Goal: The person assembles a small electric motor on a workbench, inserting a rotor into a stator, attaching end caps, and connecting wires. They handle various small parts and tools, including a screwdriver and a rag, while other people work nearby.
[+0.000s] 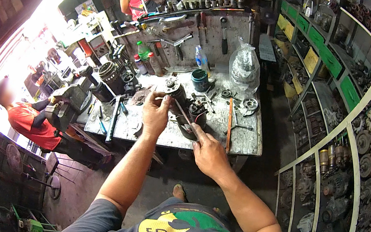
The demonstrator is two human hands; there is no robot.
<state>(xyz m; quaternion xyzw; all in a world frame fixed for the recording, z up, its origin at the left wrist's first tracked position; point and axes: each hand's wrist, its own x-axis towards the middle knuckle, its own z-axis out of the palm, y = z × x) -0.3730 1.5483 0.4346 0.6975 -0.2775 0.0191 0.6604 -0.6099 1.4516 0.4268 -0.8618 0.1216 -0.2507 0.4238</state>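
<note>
At the near edge of the grey, oil-stained metal desk (240, 140), the left hand (155, 113) rests on a dark cylindrical motor part with a ribbed metal end (177, 92). Its fingers (164, 100) are curled closed around the upper side of that part. The right hand (208, 154) sits just to the right and nearer the person, fingers pinched shut on a thin metal rod-like tool (184, 114), whose tip slants up and left toward the motor part. A black round housing (197, 113) lies on the desk just beside the tool, between the two hands.

Further back on the desk stand a dark teal cylindrical can (200, 80), a clear crumpled plastic bag (245, 68) and a clear plastic bottle with a blue label (201, 59). A long orange-handled tool (227, 131) lies along the desk to the right of the hands. Small round metal gears (248, 105) lie near the bag. A heavy dark bench vise (68, 105) is fixed at the desk's left end. A person in a red shirt (28, 120) crouches beside it, well apart from the hands. Shelves of grey motor parts (363, 147) fill the right wall.
</note>
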